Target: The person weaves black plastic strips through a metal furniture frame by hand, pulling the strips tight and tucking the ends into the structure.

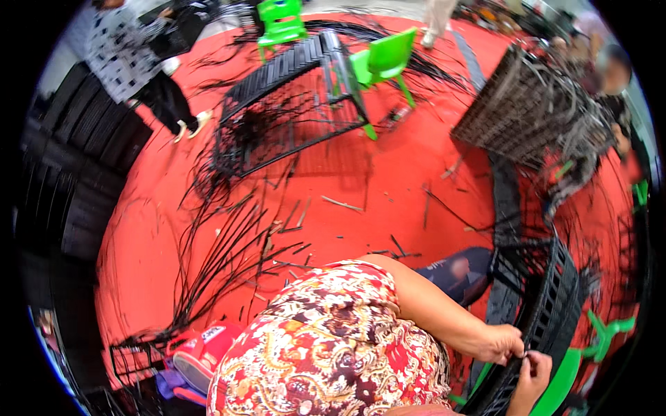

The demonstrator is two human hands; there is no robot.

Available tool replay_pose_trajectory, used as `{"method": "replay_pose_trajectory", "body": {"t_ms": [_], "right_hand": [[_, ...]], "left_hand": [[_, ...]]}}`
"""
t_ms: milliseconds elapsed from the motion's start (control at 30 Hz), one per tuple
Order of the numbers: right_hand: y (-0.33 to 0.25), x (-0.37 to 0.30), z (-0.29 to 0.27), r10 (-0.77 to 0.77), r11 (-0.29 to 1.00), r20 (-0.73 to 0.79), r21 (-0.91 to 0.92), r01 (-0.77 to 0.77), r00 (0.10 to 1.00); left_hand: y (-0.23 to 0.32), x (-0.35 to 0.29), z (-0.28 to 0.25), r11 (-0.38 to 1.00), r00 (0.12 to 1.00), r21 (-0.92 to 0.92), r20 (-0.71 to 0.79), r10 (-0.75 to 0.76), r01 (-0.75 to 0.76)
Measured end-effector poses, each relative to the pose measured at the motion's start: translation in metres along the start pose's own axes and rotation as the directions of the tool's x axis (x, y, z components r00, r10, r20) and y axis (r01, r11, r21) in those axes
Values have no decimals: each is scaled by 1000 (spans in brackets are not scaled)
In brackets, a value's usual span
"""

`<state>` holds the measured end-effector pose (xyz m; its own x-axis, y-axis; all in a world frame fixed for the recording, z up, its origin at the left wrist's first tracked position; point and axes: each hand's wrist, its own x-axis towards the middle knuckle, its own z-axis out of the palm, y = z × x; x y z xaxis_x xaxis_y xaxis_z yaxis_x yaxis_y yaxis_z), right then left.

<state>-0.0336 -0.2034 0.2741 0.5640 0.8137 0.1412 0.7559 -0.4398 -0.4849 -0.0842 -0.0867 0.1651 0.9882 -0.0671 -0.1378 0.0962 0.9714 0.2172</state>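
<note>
A black woven frame (558,284) with an open lattice along its side stands at the lower right, close to my body. At its near top edge my left hand (503,344) is closed, thumb and fingers pinched together. My right hand (533,378) comes in from below with bent fingers pressed at the same spot, almost touching the left. Something small and dark shows between the fingertips, too small to name, perhaps part of the weaving. A green plastic chair (560,385) is partly hidden beneath and beside the frame.
Black strips (215,267) lie spread over the red floor (395,208). Farther off stand a black slatted frame (298,104), a green chair (385,59) and a grey woven panel (531,104). A co-worker (128,55) holds a black piece; dark stacks (83,125) line the left.
</note>
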Motion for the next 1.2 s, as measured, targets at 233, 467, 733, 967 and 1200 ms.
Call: {"method": "replay_pose_trajectory", "body": {"t_ms": [233,467,733,967,1200], "right_hand": [[31,8,15,51,970,13,235,-53,999],[7,21,14,-20,996,-3,86,20,1000],[0,13,14,36,990,-35,138,-31,999],[-1,14,28,-2,971,-79,237,21,997],[56,-2,31,60,953,-215,303,9,975]], "left_hand": [[25,-7,3,999,995,43,-96,3,1],[30,18,-21,988,1000,151,-18,-20,23],[35,24,0,878,977,479,-187,101,1],[37,23,2,799,911,598,-362,197,65],[24,29,11,667,976,744,-115,186,-40]]}}
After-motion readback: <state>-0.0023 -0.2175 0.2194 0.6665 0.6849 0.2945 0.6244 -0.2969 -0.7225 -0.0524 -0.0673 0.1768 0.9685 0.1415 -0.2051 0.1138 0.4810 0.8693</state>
